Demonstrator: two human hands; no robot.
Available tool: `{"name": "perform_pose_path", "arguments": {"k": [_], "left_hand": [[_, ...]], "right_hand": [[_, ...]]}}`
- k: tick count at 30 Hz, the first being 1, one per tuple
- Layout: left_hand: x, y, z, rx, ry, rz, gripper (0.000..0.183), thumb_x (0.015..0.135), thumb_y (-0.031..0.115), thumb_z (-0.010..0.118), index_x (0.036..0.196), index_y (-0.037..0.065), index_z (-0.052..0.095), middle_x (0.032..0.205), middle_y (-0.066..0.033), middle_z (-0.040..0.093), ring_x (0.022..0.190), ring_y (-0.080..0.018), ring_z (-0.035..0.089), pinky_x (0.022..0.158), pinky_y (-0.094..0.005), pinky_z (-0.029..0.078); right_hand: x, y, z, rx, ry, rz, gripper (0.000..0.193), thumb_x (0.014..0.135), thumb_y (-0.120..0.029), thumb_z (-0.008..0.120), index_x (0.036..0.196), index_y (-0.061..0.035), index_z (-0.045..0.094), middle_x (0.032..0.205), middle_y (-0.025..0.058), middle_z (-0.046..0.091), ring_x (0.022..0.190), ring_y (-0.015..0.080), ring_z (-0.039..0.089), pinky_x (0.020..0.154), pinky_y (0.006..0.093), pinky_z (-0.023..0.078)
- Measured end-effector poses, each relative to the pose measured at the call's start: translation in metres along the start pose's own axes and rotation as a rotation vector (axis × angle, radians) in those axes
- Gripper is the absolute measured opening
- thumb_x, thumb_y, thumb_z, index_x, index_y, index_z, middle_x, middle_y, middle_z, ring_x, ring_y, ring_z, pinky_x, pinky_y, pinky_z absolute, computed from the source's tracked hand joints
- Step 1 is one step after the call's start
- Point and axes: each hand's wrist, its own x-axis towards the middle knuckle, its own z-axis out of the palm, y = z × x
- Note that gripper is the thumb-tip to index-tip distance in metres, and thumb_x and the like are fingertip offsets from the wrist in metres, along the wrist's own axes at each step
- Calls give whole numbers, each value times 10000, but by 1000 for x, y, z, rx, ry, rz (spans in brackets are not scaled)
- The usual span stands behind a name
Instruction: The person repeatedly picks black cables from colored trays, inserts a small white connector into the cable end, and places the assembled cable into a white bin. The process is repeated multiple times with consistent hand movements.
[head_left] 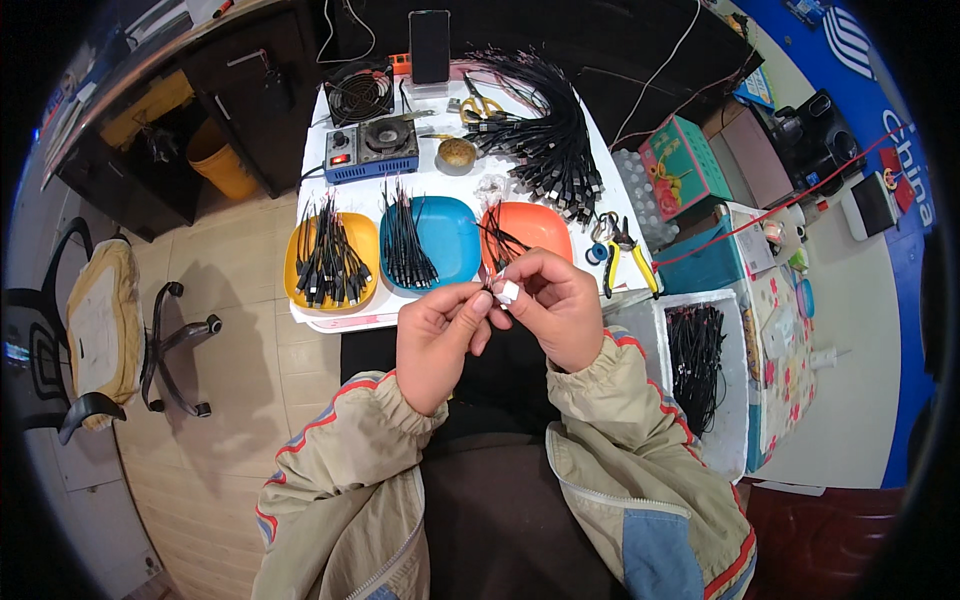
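Just in front of the table's near edge, my two hands meet fingertip to fingertip. My right hand [562, 312] is closed in a pinch on a small white plastic piece [508, 292]. Pressed together beside it, the fingers of my left hand [440, 335] hold what looks like the thin wire end of a black cable [489, 284]; the fingers partly hide it. Behind my hands an orange tray [552, 222] holds a few black cables and some small clear pieces. Black cables with metal plugs [405, 245] lie in a blue tray [458, 225], and more fill a yellow tray [300, 298].
Farther back are a blue soldering station [372, 165], a round brown lump [457, 152], yellow-handled scissors [482, 105], a large cable bundle [545, 140] and an upright phone [429, 48]. Pliers [625, 250] lie right. A white box of cables [735, 400] stands beside my right arm.
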Motion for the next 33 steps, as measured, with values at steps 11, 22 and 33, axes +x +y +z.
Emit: {"name": "perform_pose_path", "arguments": {"k": [11,22,33], "left_hand": [[-3,7,-1,-261,-41,-65,152,945,77,542,992,-42,625,732,-50,587,535,-34,378,471,-165,274],[-3,0,1,9,4,21,160,943,84,557,1019,-39,626,741,-45,599,558,-26,403,474,-163,281],[-6,-1,3,-84,10,3,162,950,90,548,1011,-40,622,738,-40,593,567,-27,411,483,-162,294]], "right_hand": [[-5,26,5,786,-182,200,101,908,-72,606,990,-29,565,928,74,634,826,157,611,770,293,489],[0,-5,-8,11,-32,-25,171,857,-74,672,985,18,604,908,47,615,790,105,586,704,235,463],[-4,8,-8,345,-49,178,152,876,-40,635,1008,15,583,946,67,636,798,108,588,687,228,463]]}}
